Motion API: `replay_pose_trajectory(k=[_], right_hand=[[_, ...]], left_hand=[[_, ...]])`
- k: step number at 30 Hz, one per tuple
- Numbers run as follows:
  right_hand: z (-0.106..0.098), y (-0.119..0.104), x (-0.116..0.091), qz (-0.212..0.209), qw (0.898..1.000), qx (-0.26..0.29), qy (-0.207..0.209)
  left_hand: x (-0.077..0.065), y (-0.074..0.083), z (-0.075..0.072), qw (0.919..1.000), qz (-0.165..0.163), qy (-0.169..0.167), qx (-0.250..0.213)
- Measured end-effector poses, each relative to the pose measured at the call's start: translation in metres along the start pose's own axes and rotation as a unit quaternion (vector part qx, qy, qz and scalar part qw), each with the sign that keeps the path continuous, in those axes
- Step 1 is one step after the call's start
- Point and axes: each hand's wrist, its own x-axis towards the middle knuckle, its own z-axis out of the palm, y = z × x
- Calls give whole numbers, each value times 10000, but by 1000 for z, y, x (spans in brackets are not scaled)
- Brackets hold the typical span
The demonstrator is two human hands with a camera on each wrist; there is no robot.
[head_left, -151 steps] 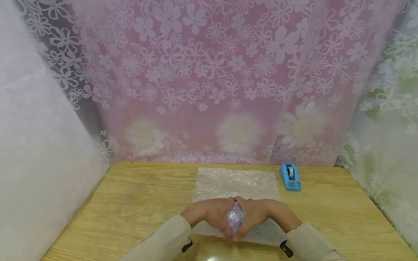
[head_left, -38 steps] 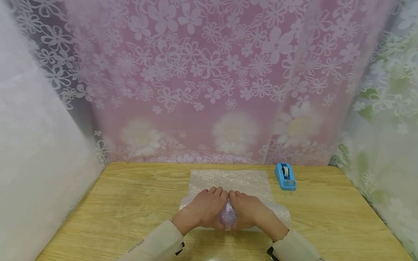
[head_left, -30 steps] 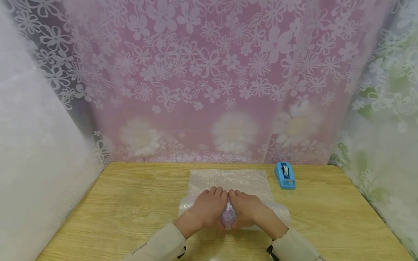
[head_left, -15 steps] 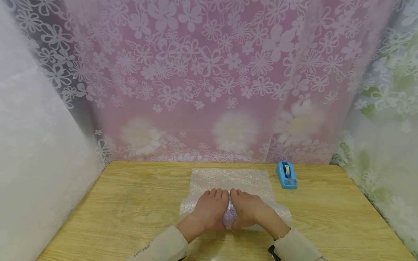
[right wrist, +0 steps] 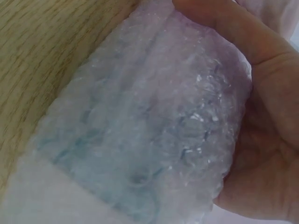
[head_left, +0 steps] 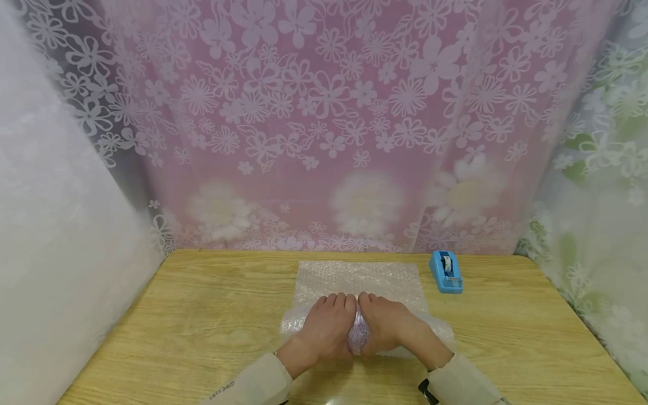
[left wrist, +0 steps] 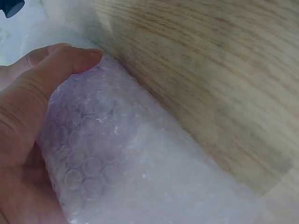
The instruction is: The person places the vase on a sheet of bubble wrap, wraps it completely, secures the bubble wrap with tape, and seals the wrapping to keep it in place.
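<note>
A sheet of bubble wrap (head_left: 359,277) lies on the table, its near part rolled around something purplish that shows dimly through the layers. My left hand (head_left: 329,326) grips this bubble wrap roll (head_left: 358,336) from the left, fingers over the far side. From the other side my right hand (head_left: 386,325) holds it the same way, and the two hands almost meet. In the left wrist view the thumb presses on the wrapped roll (left wrist: 112,135). Bluish-green marks show through the wrap (right wrist: 154,130) in the right wrist view. What the object inside is cannot be made out.
A blue tape dispenser (head_left: 446,273) with a roll of tape stands at the back right, just beyond the sheet's corner. The wooden table (head_left: 217,304) ends at a pink floral curtain (head_left: 314,140), with pale curtains at both sides.
Since five seconds ago, the near part of the sheet has been rolled up, and both hands have turned with fingers over the far side. Over the last second they have barely moved.
</note>
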Motion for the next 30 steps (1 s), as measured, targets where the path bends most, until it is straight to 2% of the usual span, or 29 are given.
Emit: replay_pose_trajectory(k=[6, 12, 21, 25, 30], right_hand=[[-2, 3, 4, -53, 9996, 182, -210], [-4, 4, 7, -116, 9988, 351, -309], [-6, 5, 8, -183, 9977, 459, -457], [-10, 5, 10, -203, 9953, 669, -673], [-13, 7, 13, -211, 9883, 1194, -926]], left_hand=[[2, -4, -1, 9995, 14, -221, -228], [4, -5, -3, 9981, -126, -450, -392], [2, -5, -4, 9980, -239, -425, -401], [3, -8, -4, 9960, -215, -513, -701], [5, -12, -5, 9901, -187, -771, -1155]])
